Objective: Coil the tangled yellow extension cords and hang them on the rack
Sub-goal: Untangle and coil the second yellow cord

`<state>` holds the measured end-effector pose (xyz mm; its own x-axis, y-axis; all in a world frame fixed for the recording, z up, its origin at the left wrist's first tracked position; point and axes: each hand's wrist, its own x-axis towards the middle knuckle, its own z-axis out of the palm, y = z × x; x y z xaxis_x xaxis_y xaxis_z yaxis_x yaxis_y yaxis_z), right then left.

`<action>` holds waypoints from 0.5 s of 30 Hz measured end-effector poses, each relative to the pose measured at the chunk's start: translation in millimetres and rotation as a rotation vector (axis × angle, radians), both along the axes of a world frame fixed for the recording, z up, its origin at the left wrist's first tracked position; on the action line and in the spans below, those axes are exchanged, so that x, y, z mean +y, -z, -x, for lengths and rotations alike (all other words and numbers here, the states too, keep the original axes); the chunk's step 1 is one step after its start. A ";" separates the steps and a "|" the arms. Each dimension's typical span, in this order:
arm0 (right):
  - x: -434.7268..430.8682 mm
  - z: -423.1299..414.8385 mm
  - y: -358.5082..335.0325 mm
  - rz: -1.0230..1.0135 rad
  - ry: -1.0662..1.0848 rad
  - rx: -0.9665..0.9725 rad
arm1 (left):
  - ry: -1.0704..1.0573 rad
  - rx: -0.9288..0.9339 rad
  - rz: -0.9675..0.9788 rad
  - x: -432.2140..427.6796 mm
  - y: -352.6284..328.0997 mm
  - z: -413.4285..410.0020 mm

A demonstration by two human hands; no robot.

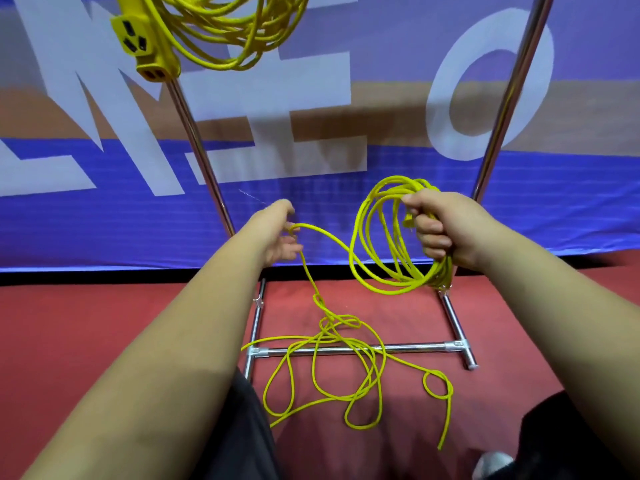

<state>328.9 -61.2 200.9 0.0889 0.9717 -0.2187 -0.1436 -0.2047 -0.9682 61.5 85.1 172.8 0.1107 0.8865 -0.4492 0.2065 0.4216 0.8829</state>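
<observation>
Cut off: the hung yellow cord coil with outlet block (152,43), at the chrome tube rack's (415,348) upper left, is clipped by my frame.
Left hand (280,233): pinches a strand of the tangled yellow extension cord (440,275), which rises from the rack's base.
Right hand (440,230): fist grips its upright coil.
Room: red carpet (104,323), blue banner (104,220) behind rack.

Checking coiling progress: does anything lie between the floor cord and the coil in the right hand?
Yes: the floor cord lies tangled in loops over the rack's base bar, likely snagging before reaching the coil.
</observation>
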 end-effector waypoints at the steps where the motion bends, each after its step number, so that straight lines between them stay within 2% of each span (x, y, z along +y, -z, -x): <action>1: -1.2 1.2 -0.4 0.007 -0.033 -0.029 | -0.047 -0.106 0.027 -0.7 -2.1 -2.8; 4: -3.2 8.2 0.5 0.016 -0.076 -0.089 | -0.186 -0.366 0.105 -4.3 -6.9 -6.9; 6: -2.5 13.3 2.9 0.023 -0.052 -0.114 | -0.197 -0.384 0.151 -5.4 -9.1 -4.4; 9: 1.3 15.4 10.0 0.034 0.003 -0.137 | -0.079 -0.324 0.193 -8.1 -17.0 2.0; 12: 3.4 13.3 16.2 0.013 0.027 -0.163 | 0.192 -0.120 0.232 -17.2 -23.3 7.5; 15: 4.4 11.9 20.0 -0.004 0.056 -0.180 | 0.384 0.089 0.099 -29.2 -21.8 9.4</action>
<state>317.0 -56.8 180.9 0.1803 0.9650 -0.1902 0.0210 -0.1971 -0.9802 52.1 55.9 194.6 0.3820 0.7406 -0.5528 0.4389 0.3810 0.8138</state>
